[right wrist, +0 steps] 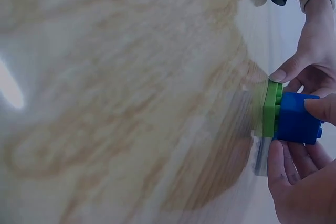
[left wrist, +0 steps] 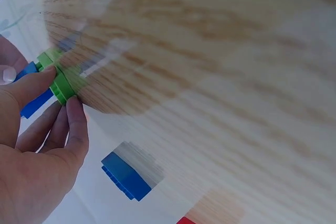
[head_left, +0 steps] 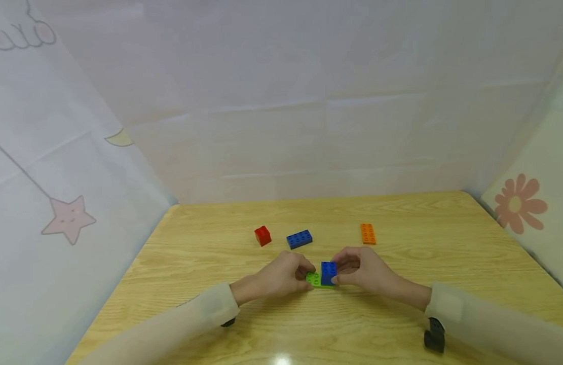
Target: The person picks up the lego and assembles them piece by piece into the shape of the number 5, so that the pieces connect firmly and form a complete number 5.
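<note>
A flat light-green toy brick [head_left: 313, 278] lies on the table in front of me, and my left hand [head_left: 286, 275] pinches its left end between thumb and fingers. On its right part sits a tall blue brick [head_left: 328, 274], upright with studs on top. My right hand [head_left: 367, 271] grips that blue brick from the right, thumb at the near side and fingers at the far side. In the right wrist view the blue brick [right wrist: 299, 118] stands directly against the studded face of the green brick [right wrist: 271, 109].
Beyond my hands lie a red brick [head_left: 263, 235], a long blue brick [head_left: 299, 239] and a flat orange brick [head_left: 368, 233]. The wooden table [head_left: 208, 223] ends at a pale cloth backdrop [head_left: 272, 126], with printed cloth along both sides.
</note>
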`<state>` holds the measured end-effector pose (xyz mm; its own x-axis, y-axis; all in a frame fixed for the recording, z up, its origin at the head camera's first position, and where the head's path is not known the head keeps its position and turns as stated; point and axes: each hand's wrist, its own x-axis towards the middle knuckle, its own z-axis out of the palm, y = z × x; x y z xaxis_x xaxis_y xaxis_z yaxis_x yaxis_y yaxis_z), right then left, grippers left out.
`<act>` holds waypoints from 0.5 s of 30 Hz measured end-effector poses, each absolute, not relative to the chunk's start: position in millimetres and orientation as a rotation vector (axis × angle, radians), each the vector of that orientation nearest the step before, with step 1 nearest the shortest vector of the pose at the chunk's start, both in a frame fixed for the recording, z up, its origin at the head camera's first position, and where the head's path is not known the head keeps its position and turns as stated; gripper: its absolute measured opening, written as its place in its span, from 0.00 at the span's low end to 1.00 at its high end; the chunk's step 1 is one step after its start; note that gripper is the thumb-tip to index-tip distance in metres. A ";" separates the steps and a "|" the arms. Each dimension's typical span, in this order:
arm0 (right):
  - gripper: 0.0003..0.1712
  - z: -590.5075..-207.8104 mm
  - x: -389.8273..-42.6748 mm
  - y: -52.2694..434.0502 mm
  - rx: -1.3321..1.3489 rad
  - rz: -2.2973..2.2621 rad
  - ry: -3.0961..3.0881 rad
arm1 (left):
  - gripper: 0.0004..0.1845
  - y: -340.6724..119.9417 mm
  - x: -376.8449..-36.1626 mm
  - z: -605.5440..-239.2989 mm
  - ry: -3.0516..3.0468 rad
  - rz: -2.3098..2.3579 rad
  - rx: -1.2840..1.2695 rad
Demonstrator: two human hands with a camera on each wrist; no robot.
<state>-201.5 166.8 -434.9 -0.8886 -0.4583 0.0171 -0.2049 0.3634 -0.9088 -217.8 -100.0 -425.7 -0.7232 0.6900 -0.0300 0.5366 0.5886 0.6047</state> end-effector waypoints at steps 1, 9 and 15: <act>0.20 -435.1 -201.2 166.5 -0.606 -1.529 2.393 | 0.19 -100.2 -217.9 -425.4 2.556 0.848 1.010; 0.17 -431.2 -199.5 162.2 -0.653 -1.480 2.447 | 0.20 -101.2 -218.9 -424.8 2.566 0.858 1.002; 0.16 -431.2 -199.5 162.8 -0.623 -1.498 2.429 | 0.20 -100.9 -218.4 -426.6 2.556 0.866 0.994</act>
<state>-199.5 162.8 -431.2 -0.8859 -0.4627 0.0342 -0.2383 0.3905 -0.8892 -218.4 -100.9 -426.6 -0.7305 0.6823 -0.0287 0.5243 0.5874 0.6165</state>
